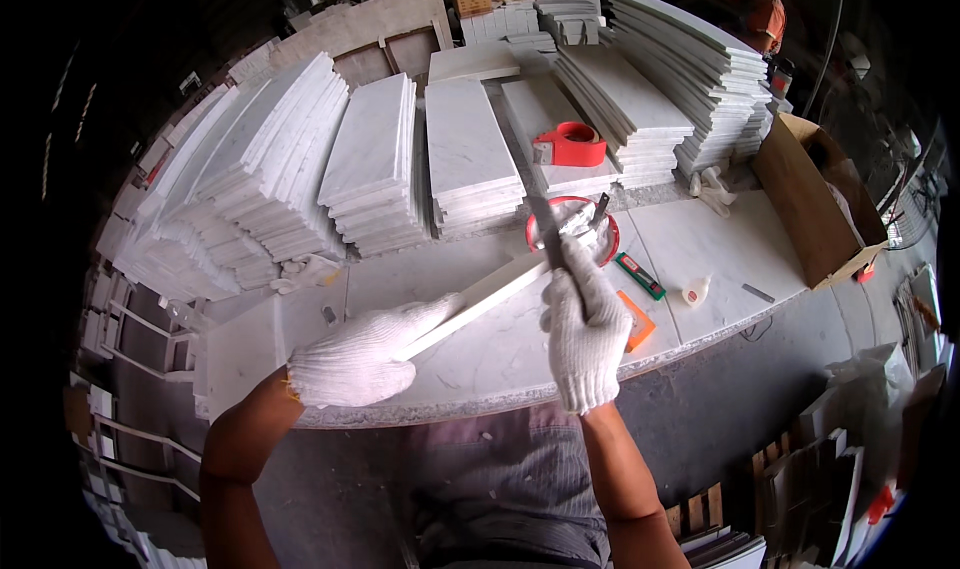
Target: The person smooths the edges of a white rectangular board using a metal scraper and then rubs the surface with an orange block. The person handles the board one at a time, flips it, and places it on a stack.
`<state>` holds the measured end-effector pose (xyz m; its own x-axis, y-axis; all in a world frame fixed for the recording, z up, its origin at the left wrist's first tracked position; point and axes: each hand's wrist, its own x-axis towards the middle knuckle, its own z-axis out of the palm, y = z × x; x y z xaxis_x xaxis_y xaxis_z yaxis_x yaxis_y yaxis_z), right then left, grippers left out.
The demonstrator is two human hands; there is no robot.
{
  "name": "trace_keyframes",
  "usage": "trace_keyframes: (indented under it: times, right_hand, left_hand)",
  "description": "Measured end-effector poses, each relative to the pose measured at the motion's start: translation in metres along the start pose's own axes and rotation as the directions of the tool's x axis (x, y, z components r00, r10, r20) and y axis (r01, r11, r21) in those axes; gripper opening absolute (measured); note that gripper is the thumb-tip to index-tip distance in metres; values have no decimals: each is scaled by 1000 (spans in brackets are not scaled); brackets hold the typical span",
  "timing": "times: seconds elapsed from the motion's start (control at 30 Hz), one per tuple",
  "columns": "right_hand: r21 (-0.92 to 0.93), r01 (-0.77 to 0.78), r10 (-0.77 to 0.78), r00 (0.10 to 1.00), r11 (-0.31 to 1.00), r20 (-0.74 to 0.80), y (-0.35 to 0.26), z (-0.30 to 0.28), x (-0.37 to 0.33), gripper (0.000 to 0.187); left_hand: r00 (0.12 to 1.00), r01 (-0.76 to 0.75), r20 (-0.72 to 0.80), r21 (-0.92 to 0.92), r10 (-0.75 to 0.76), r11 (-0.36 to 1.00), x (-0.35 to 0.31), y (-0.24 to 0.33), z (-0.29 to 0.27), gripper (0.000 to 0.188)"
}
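Note:
My left hand (355,361), in a white knit glove, is closed around the near end of a long, narrow white stone strip (485,307). The strip slants up and away to the right above the table. In its own white glove, my right hand (587,334) grips a long, flat grey metal blade (546,227), thumb laid along it. The blade crosses the strip's far end; whether they touch I cannot tell. Behind my right hand stands a red-rimmed tub (617,241) with white paste and a dark-handled tool in it.
Stacks of white marble slabs (470,149) line the table's back, with a red tape dispenser (575,146) on one. A green case (640,276), orange square (640,321) and small white bottle (696,290) lie at right, near a cardboard box (815,209). A person (765,19) stands far right.

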<state>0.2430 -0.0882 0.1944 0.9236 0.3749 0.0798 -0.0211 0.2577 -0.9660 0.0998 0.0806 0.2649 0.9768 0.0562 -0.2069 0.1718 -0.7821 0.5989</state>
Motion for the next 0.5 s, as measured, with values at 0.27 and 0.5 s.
trace_keyframes:
  times: [0.27, 0.5]
  right_hand:
    - [-134, 129, -123, 991, 983, 55, 5, 11, 1, 35]
    - [-246, 217, -196, 975, 945, 107, 10, 10, 17, 32]
  left_hand:
    - [999, 39, 34, -73, -37, 997, 4, 1, -12, 71]
    - [999, 4, 36, -132, 1, 991, 8, -9, -20, 73]
